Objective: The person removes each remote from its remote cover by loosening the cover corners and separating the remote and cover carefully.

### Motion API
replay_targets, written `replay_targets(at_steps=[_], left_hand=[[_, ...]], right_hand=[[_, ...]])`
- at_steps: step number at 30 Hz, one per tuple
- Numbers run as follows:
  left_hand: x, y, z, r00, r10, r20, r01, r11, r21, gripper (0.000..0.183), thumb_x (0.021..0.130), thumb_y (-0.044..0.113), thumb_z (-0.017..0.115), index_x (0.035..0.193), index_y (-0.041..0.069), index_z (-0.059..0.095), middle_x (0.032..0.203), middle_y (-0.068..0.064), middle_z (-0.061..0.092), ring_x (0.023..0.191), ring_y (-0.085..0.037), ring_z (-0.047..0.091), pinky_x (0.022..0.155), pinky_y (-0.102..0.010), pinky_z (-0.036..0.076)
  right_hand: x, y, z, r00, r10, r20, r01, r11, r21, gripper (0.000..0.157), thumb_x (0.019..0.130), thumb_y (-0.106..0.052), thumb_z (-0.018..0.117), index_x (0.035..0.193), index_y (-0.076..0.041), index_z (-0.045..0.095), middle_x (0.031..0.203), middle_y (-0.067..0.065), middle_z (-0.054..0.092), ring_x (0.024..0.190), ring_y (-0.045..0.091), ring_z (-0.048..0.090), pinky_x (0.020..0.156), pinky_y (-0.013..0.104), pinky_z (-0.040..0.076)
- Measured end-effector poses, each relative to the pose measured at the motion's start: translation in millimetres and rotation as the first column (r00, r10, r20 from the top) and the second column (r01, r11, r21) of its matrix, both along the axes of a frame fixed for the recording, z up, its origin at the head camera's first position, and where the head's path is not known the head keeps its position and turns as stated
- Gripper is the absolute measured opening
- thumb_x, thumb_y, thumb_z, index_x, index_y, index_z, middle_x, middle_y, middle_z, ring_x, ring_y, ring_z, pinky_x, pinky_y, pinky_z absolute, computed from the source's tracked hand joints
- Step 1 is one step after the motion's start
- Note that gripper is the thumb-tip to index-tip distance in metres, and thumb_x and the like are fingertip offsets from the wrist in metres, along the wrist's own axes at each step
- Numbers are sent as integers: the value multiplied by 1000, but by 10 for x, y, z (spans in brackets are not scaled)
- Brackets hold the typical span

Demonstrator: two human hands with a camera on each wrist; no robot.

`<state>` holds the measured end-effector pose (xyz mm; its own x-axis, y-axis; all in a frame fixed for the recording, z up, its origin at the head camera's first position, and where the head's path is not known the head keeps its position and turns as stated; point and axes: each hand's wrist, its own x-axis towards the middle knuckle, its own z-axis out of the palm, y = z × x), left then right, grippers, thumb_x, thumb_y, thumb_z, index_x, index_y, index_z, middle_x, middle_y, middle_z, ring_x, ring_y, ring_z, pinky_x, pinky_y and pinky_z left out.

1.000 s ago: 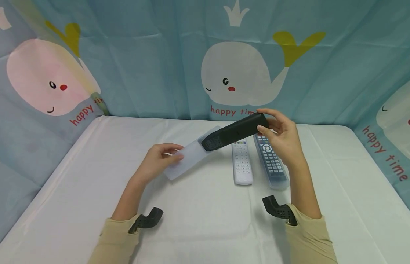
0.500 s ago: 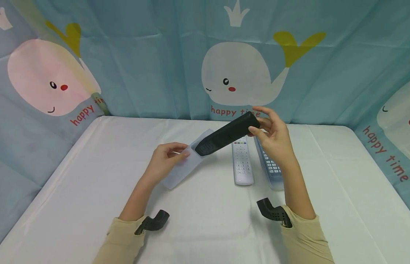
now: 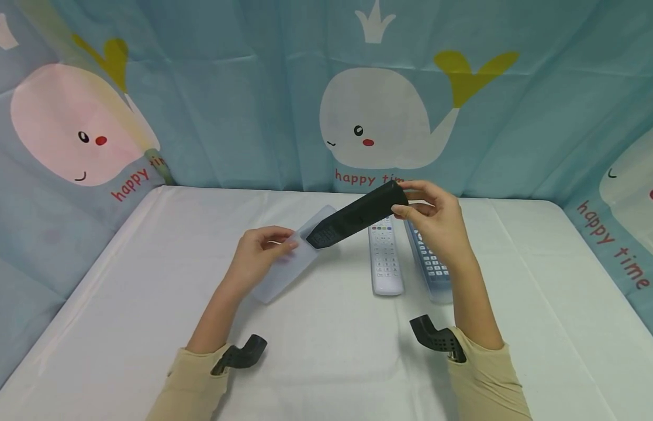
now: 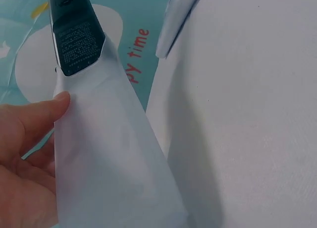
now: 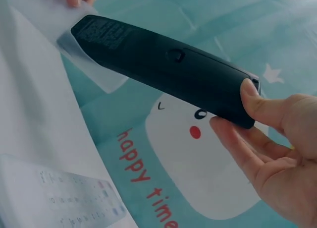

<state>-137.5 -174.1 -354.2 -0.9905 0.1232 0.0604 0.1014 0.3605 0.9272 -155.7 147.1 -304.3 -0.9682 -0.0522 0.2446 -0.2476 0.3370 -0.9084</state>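
Note:
My right hand [image 3: 431, 216] pinches one end of a black remote control [image 3: 358, 215], its back with the battery cover turned toward me. In the left wrist view the printed tip of the remote [image 4: 79, 42] lies at the mouth of a frosted plastic sleeve [image 4: 109, 148]; how far it reaches inside is hard to tell. My left hand [image 3: 260, 257] pinches that sleeve [image 3: 286, 266] near its side edge, thumb on top. Both are held tilted above the table.
A white remote [image 3: 386, 257] lies on the white-covered table [image 3: 326, 362]. Beside it, partly behind my right hand, is a dark remote in a clear cover [image 3: 431, 263]. A blue curtain [image 3: 263, 117] with whale prints hangs along the table's back edge.
Over the last second the black remote and my right hand have moved left and slightly down. The sleeve has tilted steeper, and my left hand has shifted a little right.

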Motion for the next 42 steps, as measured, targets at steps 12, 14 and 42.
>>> replay_targets(at_steps=[12, 14, 42], left_hand=[[-9, -63, 20, 1000, 7, 21, -8, 1000, 20, 30, 99, 4, 73, 125, -9, 71, 112, -23, 74, 79, -3, 72, 76, -20, 60], [-10, -81, 23, 1000, 12, 20, -13, 1000, 22, 30, 98, 4, 73, 125, -10, 71, 111, -22, 74, 78, -3, 72, 76, -20, 60], [-21, -317, 77, 998, 47, 50, -48, 999, 12, 34, 99, 7, 73, 129, -10, 69, 115, -19, 72, 79, -1, 72, 78, -19, 61]], right_hand=[[-1, 21, 1, 999, -29, -16, 28, 997, -66, 39, 99, -3, 73, 138, -2, 65, 116, 17, 68, 86, 5, 74, 84, 19, 60], [-1, 27, 5, 999, -38, -22, 37, 997, -68, 39, 100, -4, 73, 138, -2, 65, 115, 17, 68, 85, 5, 74, 84, 19, 59], [-1, 31, 27, 994, 64, -94, -87, 961, -264, 33, 107, 2, 55, 140, 1, 50, 125, 10, 56, 76, 10, 75, 82, 25, 63]])
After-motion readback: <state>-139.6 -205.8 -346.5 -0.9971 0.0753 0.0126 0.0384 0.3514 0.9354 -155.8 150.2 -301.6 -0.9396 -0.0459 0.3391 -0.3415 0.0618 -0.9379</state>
